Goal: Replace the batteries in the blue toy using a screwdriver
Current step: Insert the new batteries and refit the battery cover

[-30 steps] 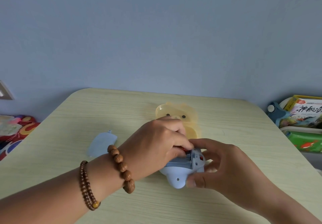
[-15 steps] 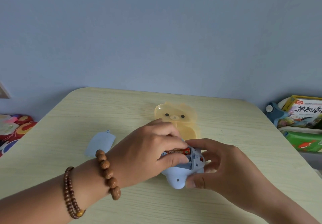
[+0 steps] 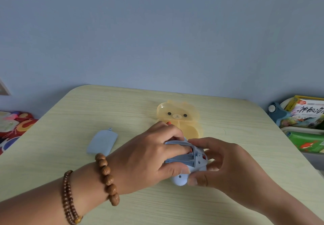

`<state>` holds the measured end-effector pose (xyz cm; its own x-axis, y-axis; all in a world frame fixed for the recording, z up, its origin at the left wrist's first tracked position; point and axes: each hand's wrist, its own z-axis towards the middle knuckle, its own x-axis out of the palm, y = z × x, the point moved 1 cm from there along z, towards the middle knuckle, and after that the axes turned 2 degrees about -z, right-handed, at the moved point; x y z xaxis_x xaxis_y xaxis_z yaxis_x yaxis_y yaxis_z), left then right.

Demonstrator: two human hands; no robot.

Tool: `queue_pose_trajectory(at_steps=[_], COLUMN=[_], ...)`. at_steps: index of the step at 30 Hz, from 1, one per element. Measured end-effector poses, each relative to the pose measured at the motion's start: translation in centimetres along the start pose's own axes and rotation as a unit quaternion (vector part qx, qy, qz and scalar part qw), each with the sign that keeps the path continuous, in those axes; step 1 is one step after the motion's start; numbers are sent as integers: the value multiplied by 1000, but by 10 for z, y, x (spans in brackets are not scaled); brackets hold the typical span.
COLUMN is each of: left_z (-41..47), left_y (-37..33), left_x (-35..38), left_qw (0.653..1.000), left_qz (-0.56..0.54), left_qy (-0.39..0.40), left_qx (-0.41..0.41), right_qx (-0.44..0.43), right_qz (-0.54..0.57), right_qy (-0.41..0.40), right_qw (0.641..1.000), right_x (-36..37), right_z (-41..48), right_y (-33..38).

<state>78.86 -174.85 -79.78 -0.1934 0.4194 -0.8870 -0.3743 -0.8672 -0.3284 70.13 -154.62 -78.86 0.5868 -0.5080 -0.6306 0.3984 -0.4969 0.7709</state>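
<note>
I had the pale wood-grain bench [image 3: 73, 130] under everything, and I worked near its front middle. Behind the work sat the open yellow bear-faced case [image 3: 178, 118], with one red-marked battery [image 3: 168, 123] just showing in its tray past my knuckles. The loose blue battery cover [image 3: 102, 141] lay flat to the left, well apart from the toy. No screwdriver was in view.

The blue toy [image 3: 186, 161] rested on the bench between my hands, belly up, its battery bay open. My left hand [image 3: 149, 158] was curled over the bay, fingers pressed down into it and thumb under the toy's near edge; something red showed under the fingertips, likely a battery, though I could not tell how far it was seated. My right hand [image 3: 226, 165] was closed lightly around the toy's right end, thumb on the rounded near part, steadying it.

I judged the step to be seating a battery. To do it well, I would keep the right hand firm so the toy cannot roll on its rounded shell, push the flat end against the spring first, then press the other end down until it lies level. Polarity marks were hidden by my fingers, so I would lift them and check before fetching the cover.
</note>
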Motion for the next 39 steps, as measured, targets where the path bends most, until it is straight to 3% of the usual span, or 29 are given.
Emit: queue_pose_trajectory(at_steps=[5, 10, 14, 28, 34, 39], left_z=[-4, -25, -28, -15, -5, 4], left_y=[17, 50, 55, 34, 23, -2], left_x=[-34, -59, -50, -75, -59, -40], left_qw=[992, 972, 959, 968, 988, 991], left_qz=[-115, 37, 67, 37, 45, 56], left_qy=[25, 200, 243, 153, 43, 41], left_qx=[-50, -118, -132, -195, -141, -114], right_qx=[5, 5, 1, 7, 13, 12], right_qz=[-11, -14, -14, -8, -2, -4], right_qy=[-11, -11, -8, -5, -7, -10], right_qw=[1000, 1000, 1000, 1000, 1000, 1000], right_x=[2, 3, 3, 3, 3, 2], right_z=[-1, -2, -1, -2, -1, -1], right_y=[-2, -2, -1, -3, -4, -4])
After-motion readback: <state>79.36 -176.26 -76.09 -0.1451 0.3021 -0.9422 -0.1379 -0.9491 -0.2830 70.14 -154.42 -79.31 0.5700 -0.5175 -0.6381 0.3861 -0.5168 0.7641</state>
